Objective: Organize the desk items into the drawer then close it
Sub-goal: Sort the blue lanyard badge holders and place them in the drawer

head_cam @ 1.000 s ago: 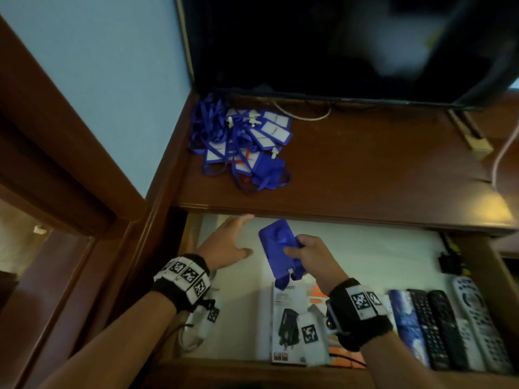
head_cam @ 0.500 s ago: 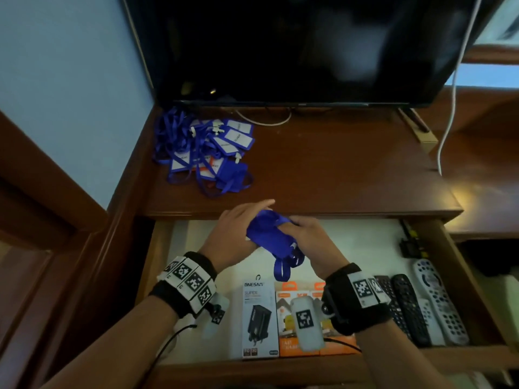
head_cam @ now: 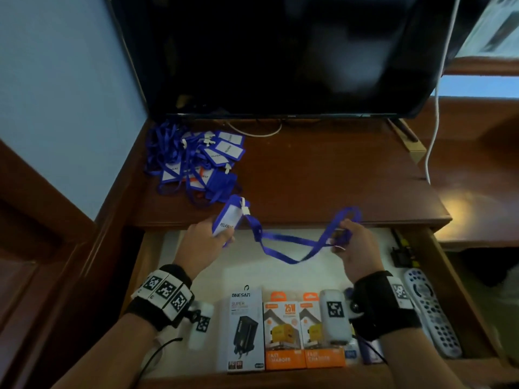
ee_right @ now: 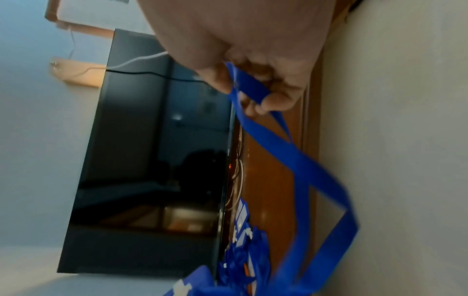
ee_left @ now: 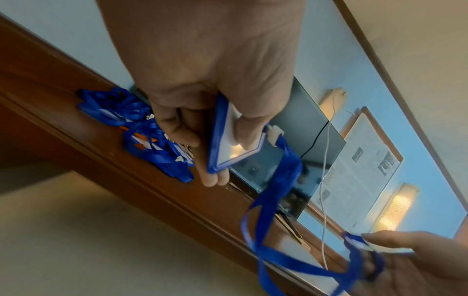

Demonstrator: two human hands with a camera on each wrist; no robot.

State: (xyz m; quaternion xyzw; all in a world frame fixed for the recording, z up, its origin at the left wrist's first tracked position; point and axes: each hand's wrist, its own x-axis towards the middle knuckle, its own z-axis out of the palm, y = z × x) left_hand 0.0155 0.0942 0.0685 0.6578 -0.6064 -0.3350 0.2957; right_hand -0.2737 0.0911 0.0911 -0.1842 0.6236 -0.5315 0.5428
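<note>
Over the open drawer, my left hand pinches a blue-framed badge holder by its lower end. Its blue lanyard sags across to my right hand, which grips the strap's far loop between thumb and curled fingers. A heap of more blue badges and lanyards lies on the desk top at the back left, beyond my left hand.
The drawer holds charger boxes along its front and remote controls at the right. A dark TV screen stands at the back of the desk, with a white cable hanging on its right. A blue wall borders the left.
The bunched lanyard that both hands held together is now pulled out. My hands have moved apart, the left with the badge holder, the right with the strap's end.
</note>
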